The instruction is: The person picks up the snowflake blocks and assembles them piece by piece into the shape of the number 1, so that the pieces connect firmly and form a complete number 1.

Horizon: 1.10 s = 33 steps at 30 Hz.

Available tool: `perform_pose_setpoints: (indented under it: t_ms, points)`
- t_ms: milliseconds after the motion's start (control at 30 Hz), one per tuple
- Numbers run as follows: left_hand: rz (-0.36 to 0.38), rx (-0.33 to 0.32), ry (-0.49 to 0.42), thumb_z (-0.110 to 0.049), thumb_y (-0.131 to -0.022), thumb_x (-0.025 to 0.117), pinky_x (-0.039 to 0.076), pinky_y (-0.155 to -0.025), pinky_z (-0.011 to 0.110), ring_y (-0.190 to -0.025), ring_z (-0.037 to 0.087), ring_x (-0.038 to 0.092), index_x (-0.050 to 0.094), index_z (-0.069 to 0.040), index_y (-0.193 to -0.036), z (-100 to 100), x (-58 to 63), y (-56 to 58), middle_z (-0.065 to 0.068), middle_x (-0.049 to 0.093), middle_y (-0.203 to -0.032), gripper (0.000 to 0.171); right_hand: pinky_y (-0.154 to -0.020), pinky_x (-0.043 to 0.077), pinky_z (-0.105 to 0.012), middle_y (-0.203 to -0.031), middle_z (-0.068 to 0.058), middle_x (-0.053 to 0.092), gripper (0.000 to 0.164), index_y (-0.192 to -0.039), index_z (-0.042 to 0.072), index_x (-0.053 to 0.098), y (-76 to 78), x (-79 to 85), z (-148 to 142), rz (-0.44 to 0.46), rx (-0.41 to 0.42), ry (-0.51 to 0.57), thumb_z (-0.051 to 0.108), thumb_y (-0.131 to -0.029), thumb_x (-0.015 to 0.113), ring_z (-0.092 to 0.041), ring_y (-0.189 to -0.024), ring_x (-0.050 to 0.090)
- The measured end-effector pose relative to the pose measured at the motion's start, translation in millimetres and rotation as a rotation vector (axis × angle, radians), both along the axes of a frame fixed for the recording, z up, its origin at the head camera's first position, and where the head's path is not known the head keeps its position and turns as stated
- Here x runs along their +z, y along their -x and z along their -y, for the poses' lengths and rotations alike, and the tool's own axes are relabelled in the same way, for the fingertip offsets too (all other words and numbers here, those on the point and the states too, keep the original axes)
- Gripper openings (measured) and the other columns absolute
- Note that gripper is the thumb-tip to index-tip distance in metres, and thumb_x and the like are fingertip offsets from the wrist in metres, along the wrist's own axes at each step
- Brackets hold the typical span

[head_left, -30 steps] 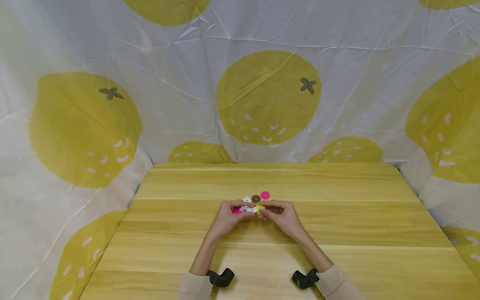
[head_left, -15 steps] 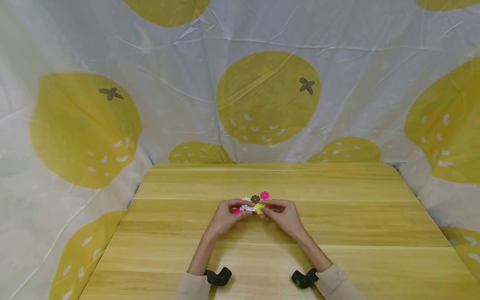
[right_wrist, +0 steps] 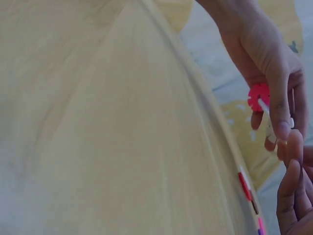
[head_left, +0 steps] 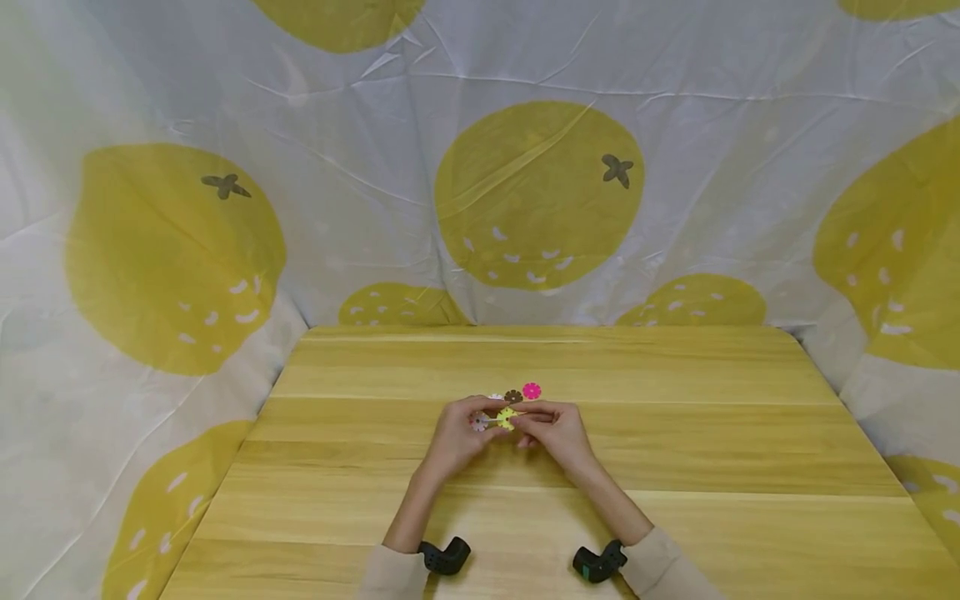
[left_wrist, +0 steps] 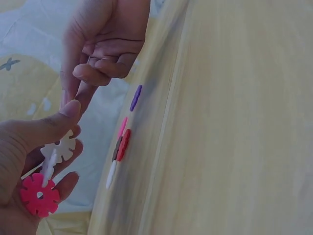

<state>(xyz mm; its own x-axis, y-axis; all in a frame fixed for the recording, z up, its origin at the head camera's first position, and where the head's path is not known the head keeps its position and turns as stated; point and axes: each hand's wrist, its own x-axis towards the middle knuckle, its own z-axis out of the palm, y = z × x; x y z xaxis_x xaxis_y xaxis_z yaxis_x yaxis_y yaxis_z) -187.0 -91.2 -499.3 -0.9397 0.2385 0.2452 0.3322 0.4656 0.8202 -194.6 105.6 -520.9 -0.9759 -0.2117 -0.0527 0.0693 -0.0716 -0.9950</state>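
Note:
Above the table, my left hand (head_left: pixel 459 432) holds a joined chain of notched plastic discs. In the left wrist view its pink disc (left_wrist: pixel 39 196) sits lowest, linked by an edge-on white disc (left_wrist: pixel 48 167) to a second white disc (left_wrist: pixel 62 146) under the thumb. My right hand (head_left: pixel 557 432) meets it fingertip to fingertip and pinches a yellow disc (head_left: pixel 506 419), which faces the head camera. Whether the yellow disc is joined to the chain I cannot tell. The right wrist view shows the pink disc (right_wrist: pixel 258 97) too, while fingers hide the yellow one.
Loose discs lie on the wooden table (head_left: pixel 675 433) just beyond my hands: pink (head_left: pixel 532 391), brown (head_left: pixel 513 396) and white (head_left: pixel 495 397). The left wrist view adds a red disc (left_wrist: pixel 124 145) and a purple one (left_wrist: pixel 136 98). A lemon-print cloth (head_left: pixel 360 208) hangs behind.
The chain has turned in my left hand, so its pink disc no longer shows in the head view. The yellow disc has shifted slightly left and faces the camera more fully.

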Motion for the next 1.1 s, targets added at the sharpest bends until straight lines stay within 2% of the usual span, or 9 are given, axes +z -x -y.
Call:
perform_pose_setpoints:
  t_ms: [167, 300, 467, 667, 800, 900, 1100]
  points:
    - [-0.03, 0.017, 0.011, -0.007, -0.077, 0.09, 0.058, -0.087, 0.029, -0.097, 0.019, 0.074, 0.081, -0.011, -0.109, 2, -1.5, 0.7, 0.003, 0.08, -0.104, 0.033, -0.058, 0.059, -0.026, -0.093, -0.016, 0.08, 0.028, -0.118, -0.006, 0.074, 1.7, -0.1, 2, 0.02, -0.007, 0.003, 0.007, -0.093, 0.076, -0.012, -0.056, 0.07]
    - [-0.038, 0.027, 0.024, -0.007, -0.076, 0.091, 0.056, -0.079, 0.025, -0.09, 0.016, 0.072, 0.082, -0.01, -0.105, 4, -2.6, 2.2, 0.002, 0.08, -0.099, 0.031, -0.059, 0.059, -0.025, -0.097, -0.018, 0.079, 0.028, -0.117, -0.006, 0.074, 4.9, 0.3, 1, -0.007, -0.008, -0.03, 0.009, -0.094, 0.077, -0.014, -0.06, 0.07]
    - [-0.013, 0.031, 0.07, -0.008, -0.075, 0.092, 0.054, -0.075, 0.024, -0.087, 0.016, 0.07, 0.082, -0.008, -0.105, 9, -2.5, 2.8, 0.004, 0.08, -0.099, 0.031, -0.054, 0.053, -0.022, -0.103, -0.019, 0.079, 0.022, -0.112, -0.001, 0.077, 12.5, -0.6, -3, -0.07, -0.047, -0.169, 0.004, -0.09, 0.079, -0.016, -0.064, 0.068]
    - [0.069, 0.002, 0.109, -0.008, -0.078, 0.09, 0.057, -0.078, 0.024, -0.089, 0.018, 0.073, 0.082, -0.008, -0.105, 15, -1.7, 1.9, 0.006, 0.08, -0.1, 0.028, -0.051, 0.045, -0.019, -0.103, -0.02, 0.078, 0.026, -0.11, 0.001, 0.079, 19.4, -6.3, -4, -0.099, -0.019, -0.344, -0.001, -0.084, 0.083, -0.008, -0.057, 0.056]
    - [0.096, 0.011, 0.104, -0.008, -0.079, 0.089, 0.059, -0.084, 0.031, -0.096, 0.021, 0.074, 0.081, -0.009, -0.106, 17, -1.1, 1.8, 0.007, 0.08, -0.104, 0.028, -0.053, 0.042, -0.018, -0.101, -0.016, 0.079, 0.028, -0.106, 0.003, 0.08, 22.2, -7.3, -2, -0.133, -0.011, -0.427, 0.0, -0.078, 0.087, -0.007, -0.061, 0.052]
    - [0.102, 0.025, 0.097, -0.01, -0.079, 0.09, 0.059, -0.088, 0.035, -0.102, 0.022, 0.073, 0.081, -0.01, -0.108, 19, -1.4, 2.5, 0.007, 0.08, -0.107, 0.03, -0.059, 0.043, -0.019, -0.098, -0.013, 0.078, 0.029, -0.104, 0.004, 0.081, 23.7, -7.2, 1, -0.166, 0.001, -0.472, 0.003, -0.077, 0.089, -0.009, -0.068, 0.054]
    - [0.139, 0.017, 0.038, -0.007, -0.08, 0.089, 0.061, -0.086, 0.03, -0.101, 0.024, 0.075, 0.08, -0.008, -0.109, 23, -2.7, 4.1, 0.01, 0.079, -0.11, 0.031, -0.064, 0.045, -0.021, -0.088, -0.007, 0.076, 0.026, -0.101, 0.007, 0.082, 24.4, -7.4, 7, -0.249, 0.025, -0.598, 0.006, -0.076, 0.09, -0.009, -0.074, 0.058]
